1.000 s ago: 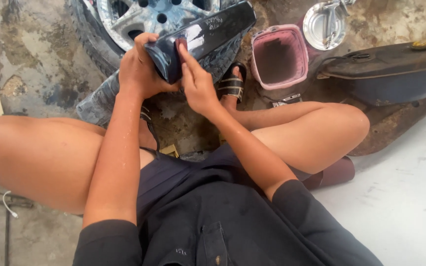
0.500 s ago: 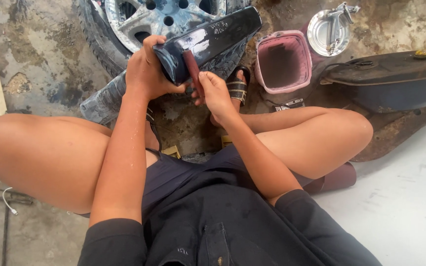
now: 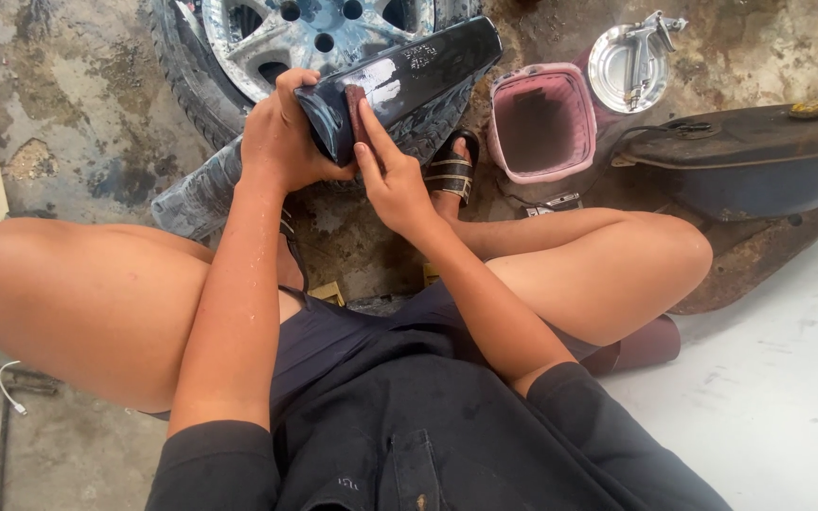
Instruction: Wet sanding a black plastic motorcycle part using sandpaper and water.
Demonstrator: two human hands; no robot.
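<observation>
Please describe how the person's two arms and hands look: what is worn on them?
Both hands, left hand and right hand, are bare: no gloves, rings or watch visible. The forearms are uncovered, with water droplets on the left one. Short black sleeves end near the elbows.

A: Bright, even daylight; soft shadows under the legs and forearms.

B: Any glare?

A: White highlights on the glossy dark panel point(image 3: 400, 80) at twelve o'clock, and the pale floor point(image 3: 788, 378) at four o'clock is nearly washed out. Focus is sharp, with slight bending toward the edges.
</observation>
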